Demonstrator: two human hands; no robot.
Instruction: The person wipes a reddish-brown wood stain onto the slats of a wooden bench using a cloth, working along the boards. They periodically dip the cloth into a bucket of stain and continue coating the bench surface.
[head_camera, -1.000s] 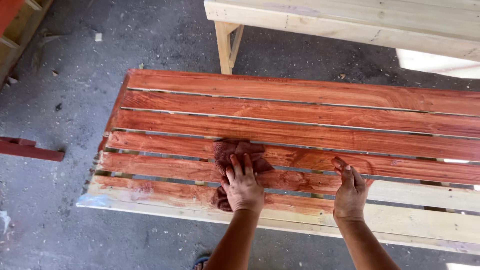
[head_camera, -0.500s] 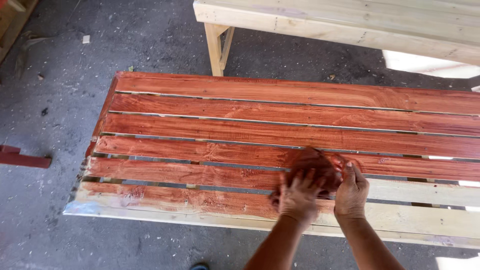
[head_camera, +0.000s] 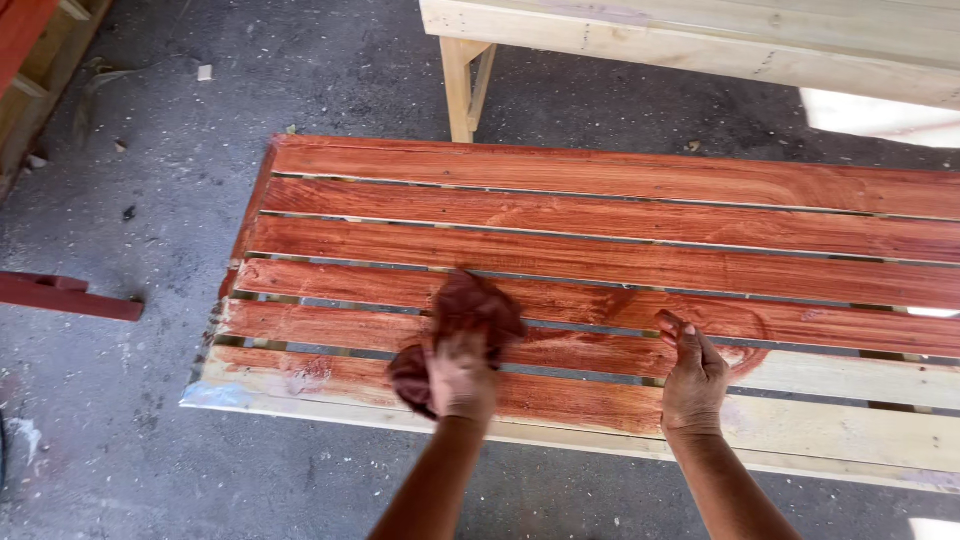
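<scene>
Your left hand (head_camera: 462, 378) presses a dark red rag (head_camera: 470, 318) flat against the slatted wooden top (head_camera: 600, 250), fingers curled over the cloth and closed on it; the rag bunches out beyond your fingertips and also shows below your palm. It lies near the left end of the top, across the second and third slats from the near edge. Your right hand (head_camera: 692, 378) rests on the same slats well to the right of the rag, holding nothing, with its stained fingers (head_camera: 672, 328) loosely bent and the palm bearing on the wood.

Most slats are reddish-brown with the grain showing through. The nearest slat (head_camera: 850, 435) is pale bare wood for most of its length, and the one behind it is bare to the right of your right hand, where a curved red smear ends.

Beyond the far edge stands an unstained wooden bench (head_camera: 700, 40) with one leg in view. The floor (head_camera: 120, 200) is grey concrete. A red board (head_camera: 70, 297) lies on it at the left.
</scene>
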